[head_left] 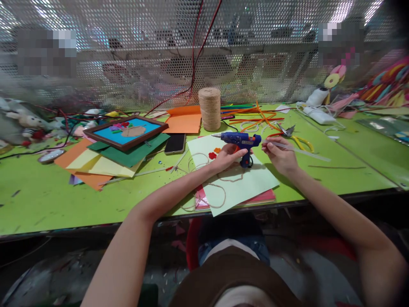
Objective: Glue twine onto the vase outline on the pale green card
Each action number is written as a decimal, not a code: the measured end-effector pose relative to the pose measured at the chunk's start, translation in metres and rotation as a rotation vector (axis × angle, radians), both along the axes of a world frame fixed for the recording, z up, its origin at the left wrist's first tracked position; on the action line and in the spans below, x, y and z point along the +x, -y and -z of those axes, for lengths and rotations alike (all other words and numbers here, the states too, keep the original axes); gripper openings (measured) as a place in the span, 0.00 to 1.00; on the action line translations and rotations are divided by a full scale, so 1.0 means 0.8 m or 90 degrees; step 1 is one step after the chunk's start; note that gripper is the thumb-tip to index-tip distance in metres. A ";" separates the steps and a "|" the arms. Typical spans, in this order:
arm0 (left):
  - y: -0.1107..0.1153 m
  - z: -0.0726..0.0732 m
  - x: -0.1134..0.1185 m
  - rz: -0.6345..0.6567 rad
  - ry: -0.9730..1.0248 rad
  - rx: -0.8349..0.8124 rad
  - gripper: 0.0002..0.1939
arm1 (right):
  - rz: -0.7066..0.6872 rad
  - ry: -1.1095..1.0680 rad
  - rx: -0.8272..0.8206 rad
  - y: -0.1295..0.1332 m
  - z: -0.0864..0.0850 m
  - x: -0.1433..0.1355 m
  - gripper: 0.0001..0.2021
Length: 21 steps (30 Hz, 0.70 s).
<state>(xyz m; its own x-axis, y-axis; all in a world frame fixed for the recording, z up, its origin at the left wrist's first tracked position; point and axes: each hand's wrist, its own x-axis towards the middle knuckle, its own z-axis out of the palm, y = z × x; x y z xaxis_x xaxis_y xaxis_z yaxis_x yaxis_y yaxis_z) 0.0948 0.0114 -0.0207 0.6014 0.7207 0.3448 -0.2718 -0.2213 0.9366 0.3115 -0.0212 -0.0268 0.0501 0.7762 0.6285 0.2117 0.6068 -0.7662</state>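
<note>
My left hand (231, 156) is wrapped round the handle of a blue glue gun (238, 138), its nozzle pointing left. Pinched in my right hand (281, 155) is a long translucent glue stick (306, 152), one end close behind the gun's rear. Whether the stick touches the gun is hard to tell. Beneath the gun lies a pale green sheet (236, 194) over a pink-red stack (266, 197). Loops of thin twine (224, 196) and small red paper flowers (212, 156) rest on the sheet, beside an orange one (217, 150).
A twine spool (210, 110) stands behind the sheet, near a phone (175, 143). At left, a framed blue picture (128, 131) sits on coloured papers (102, 162). Yellow-handled pliers (302, 144), pipe cleaners (262, 116) and a white power strip (318, 115) lie to the right.
</note>
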 end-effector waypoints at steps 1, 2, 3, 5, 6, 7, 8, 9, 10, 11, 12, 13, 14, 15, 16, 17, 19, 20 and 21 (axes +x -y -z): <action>0.000 0.001 0.000 0.001 0.007 -0.002 0.29 | -0.007 -0.041 -0.039 0.002 -0.002 -0.002 0.10; -0.001 0.002 0.001 -0.004 0.014 -0.003 0.30 | -0.014 -0.081 -0.077 0.004 -0.004 -0.004 0.10; -0.002 0.004 0.002 -0.010 0.020 -0.003 0.30 | -0.018 -0.116 -0.110 0.005 -0.006 -0.006 0.11; -0.005 0.008 0.003 -0.022 0.027 0.003 0.30 | -0.021 -0.161 -0.150 0.008 -0.011 -0.009 0.13; -0.007 0.010 0.003 -0.026 0.027 0.009 0.30 | -0.020 -0.170 -0.159 0.008 -0.012 -0.010 0.14; -0.008 0.012 0.003 -0.031 0.026 0.016 0.30 | -0.019 -0.172 -0.164 0.008 -0.013 -0.011 0.15; -0.010 0.013 0.003 -0.034 0.023 0.023 0.30 | -0.017 -0.170 -0.165 0.008 -0.013 -0.012 0.15; -0.010 0.013 0.003 -0.036 0.020 0.031 0.30 | -0.014 -0.165 -0.164 0.007 -0.013 -0.013 0.15; -0.011 0.014 0.003 -0.038 0.017 0.038 0.29 | -0.010 -0.160 -0.162 0.007 -0.013 -0.014 0.16; -0.012 0.014 0.003 -0.038 0.015 0.043 0.29 | -0.004 -0.155 -0.160 0.007 -0.013 -0.015 0.16; -0.012 0.015 0.003 -0.038 0.014 0.046 0.29 | 0.003 -0.151 -0.159 0.007 -0.013 -0.015 0.17; -0.012 0.015 0.004 -0.036 0.014 0.048 0.29 | 0.012 -0.147 -0.160 0.007 -0.013 -0.016 0.18; -0.012 0.016 0.004 -0.036 0.014 0.049 0.30 | 0.022 -0.142 -0.163 0.008 -0.013 -0.016 0.18; -0.012 0.016 0.004 -0.036 0.014 0.050 0.30 | 0.031 -0.135 -0.166 0.009 -0.013 -0.016 0.19; -0.012 0.016 0.004 -0.036 0.013 0.051 0.31 | 0.040 -0.127 -0.170 0.010 -0.014 -0.016 0.19; -0.012 0.016 0.004 -0.037 0.013 0.053 0.31 | 0.047 -0.118 -0.172 0.010 -0.014 -0.015 0.20; -0.011 0.016 0.004 -0.040 0.012 0.058 0.31 | 0.062 -0.100 -0.171 0.012 -0.015 -0.014 0.21; -0.011 0.016 0.004 -0.040 0.009 0.060 0.31 | 0.070 -0.092 -0.167 0.012 -0.014 -0.015 0.21; -0.010 0.015 0.004 -0.040 0.005 0.064 0.31 | 0.073 -0.081 -0.166 0.013 -0.014 -0.016 0.21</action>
